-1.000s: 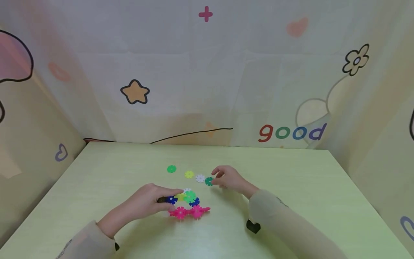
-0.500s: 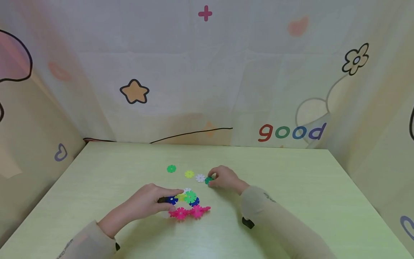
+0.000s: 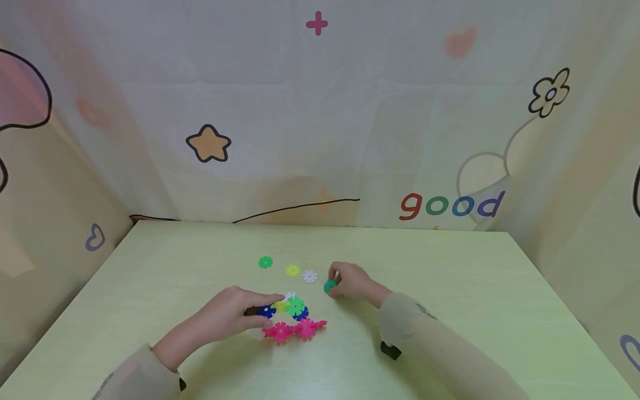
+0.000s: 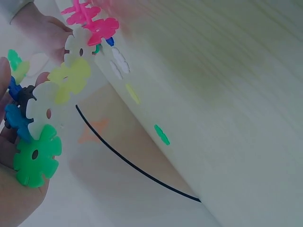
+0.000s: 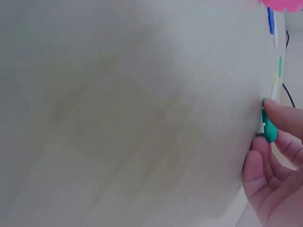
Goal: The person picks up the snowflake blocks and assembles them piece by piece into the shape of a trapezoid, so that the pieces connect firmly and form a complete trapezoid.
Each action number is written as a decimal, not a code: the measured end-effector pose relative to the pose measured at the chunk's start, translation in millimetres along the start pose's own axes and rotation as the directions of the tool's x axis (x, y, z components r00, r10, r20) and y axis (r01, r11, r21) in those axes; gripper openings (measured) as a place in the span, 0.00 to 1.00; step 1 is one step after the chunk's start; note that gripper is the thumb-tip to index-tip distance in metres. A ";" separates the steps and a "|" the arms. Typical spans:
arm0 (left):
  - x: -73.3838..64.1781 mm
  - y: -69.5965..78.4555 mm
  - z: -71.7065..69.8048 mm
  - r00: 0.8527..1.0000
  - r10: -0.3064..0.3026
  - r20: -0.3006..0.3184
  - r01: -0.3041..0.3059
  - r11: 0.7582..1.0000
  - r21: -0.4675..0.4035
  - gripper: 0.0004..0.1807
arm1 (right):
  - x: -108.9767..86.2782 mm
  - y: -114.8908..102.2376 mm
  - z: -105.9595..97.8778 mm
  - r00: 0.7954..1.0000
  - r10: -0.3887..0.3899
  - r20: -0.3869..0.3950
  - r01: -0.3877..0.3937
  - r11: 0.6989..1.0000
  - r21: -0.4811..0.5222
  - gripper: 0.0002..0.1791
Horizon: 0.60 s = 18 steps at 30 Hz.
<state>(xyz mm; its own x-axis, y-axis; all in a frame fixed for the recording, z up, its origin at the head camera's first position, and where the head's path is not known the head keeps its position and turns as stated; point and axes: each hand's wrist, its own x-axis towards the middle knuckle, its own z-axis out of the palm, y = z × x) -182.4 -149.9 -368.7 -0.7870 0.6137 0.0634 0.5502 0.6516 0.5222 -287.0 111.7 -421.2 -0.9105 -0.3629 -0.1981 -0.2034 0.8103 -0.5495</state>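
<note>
My left hand [image 3: 227,312] grips a chain of joined plastic snowflake discs by its left side. The chain has pink discs [image 3: 281,332] at the near side and a light green disc [image 3: 295,305] at the far side. In the left wrist view, white, yellow [image 4: 71,78] and blue discs [image 4: 18,120] also show in it, linked slot to slot. Between thumb and fingertips, my right hand [image 3: 354,279] pinches a single dark green snowflake disc [image 3: 329,286]. That disc appears edge-on in the right wrist view, at the fingertips [image 5: 270,130], low over the table.
Three loose snowflake discs lie flat beyond the chain: green [image 3: 265,261], yellow [image 3: 293,270] and white [image 3: 310,276]. The pale table [image 3: 440,261] ends at a printed curtain [image 3: 340,139] at the back, with more curtain along both sides.
My right hand has closed its fingertips on the dark green disc. It has drawn it slightly right and nearer, away from the white disc. The left hand has kept its hold nearly still.
</note>
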 end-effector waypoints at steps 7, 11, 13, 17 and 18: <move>1.0 1.4 2.6 1.000 0.024 -0.019 -0.024 1.000 -0.003 0.25 | -19.5 10.6 -1.5 1.000 -0.028 0.006 0.027 0.997 0.070 0.10; 2.1 2.2 5.1 0.999 0.030 -0.022 -0.030 1.000 0.001 0.26 | -34.3 17.5 -3.0 0.997 -0.072 0.016 0.069 0.989 0.130 0.08; 2.7 2.7 6.3 0.999 0.034 -0.021 -0.034 0.999 0.000 0.26 | -42.2 19.8 -4.7 0.995 -0.101 0.026 0.095 0.979 0.179 0.08; 4.6 4.2 8.7 0.998 0.050 -0.025 -0.050 0.999 0.004 0.26 | -56.3 22.4 -8.4 0.987 -0.160 0.026 0.146 0.950 0.277 0.07; 5.1 4.6 9.1 0.998 0.052 -0.025 -0.052 0.999 0.002 0.26 | -59.4 22.1 -9.5 0.986 -0.165 0.024 0.149 0.939 0.310 0.07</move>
<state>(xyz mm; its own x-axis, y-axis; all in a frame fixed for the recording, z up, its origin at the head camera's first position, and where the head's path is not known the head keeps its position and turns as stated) -181.3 -139.7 -373.7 -0.7643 0.6352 0.1114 0.5906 0.6200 0.5165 -240.8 155.5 -414.0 -0.8556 -0.5024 -0.1247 -0.2152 0.5643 -0.7970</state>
